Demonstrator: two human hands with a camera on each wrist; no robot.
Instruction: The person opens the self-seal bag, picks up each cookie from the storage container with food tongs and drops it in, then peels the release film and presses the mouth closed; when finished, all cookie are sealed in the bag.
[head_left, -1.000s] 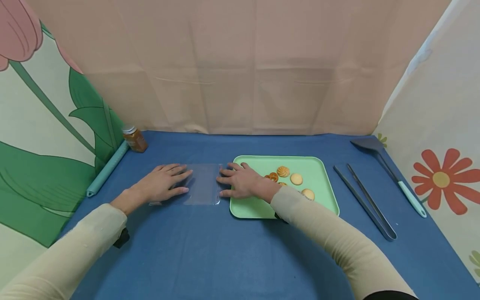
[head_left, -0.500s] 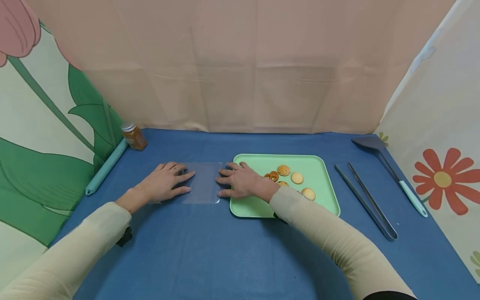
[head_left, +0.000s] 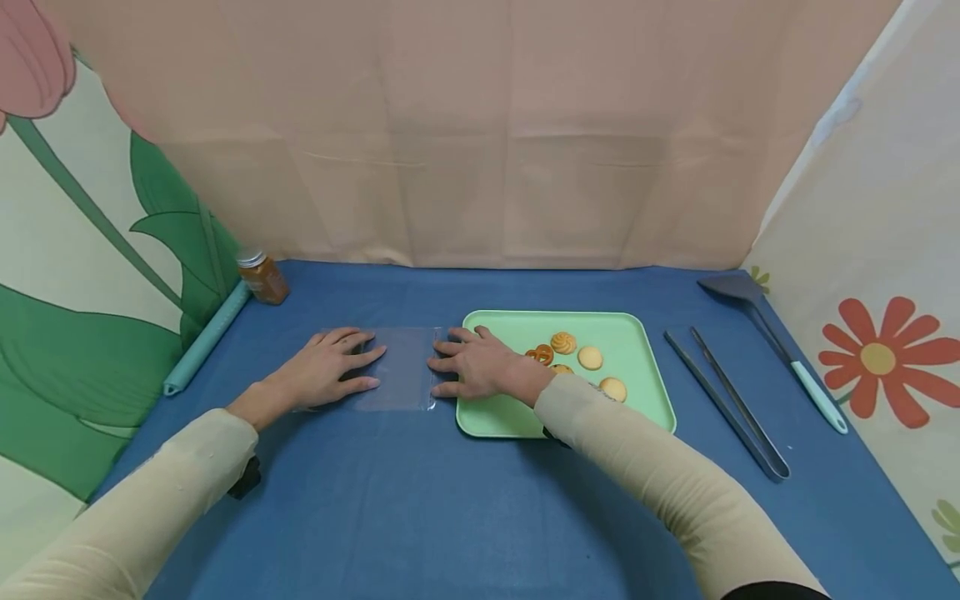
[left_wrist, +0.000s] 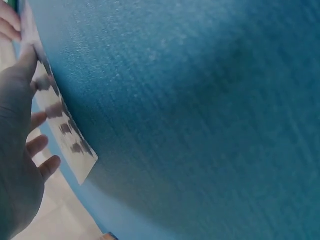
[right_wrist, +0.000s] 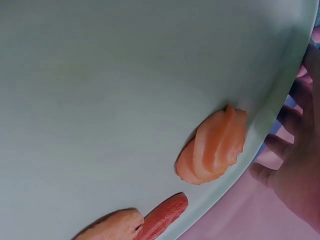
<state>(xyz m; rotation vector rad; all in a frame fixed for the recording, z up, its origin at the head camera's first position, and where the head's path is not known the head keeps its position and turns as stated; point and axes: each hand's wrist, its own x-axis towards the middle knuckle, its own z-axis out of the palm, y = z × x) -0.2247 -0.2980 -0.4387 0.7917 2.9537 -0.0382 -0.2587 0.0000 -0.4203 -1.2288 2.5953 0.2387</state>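
Several cookies (head_left: pixel 590 358) lie in the green tray (head_left: pixel 633 350), both hands (head_left: pixel 321 371) (head_left: pixel 482 367) with fingers spread at clear plastic (head_left: pixel 401 367).

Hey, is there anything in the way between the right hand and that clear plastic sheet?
Nothing visible blocks it. The right hand extends over the left edge of the green tray, and its fingers are at the right edge of the clear plastic sheet. Whether they touch it is hard to tell.
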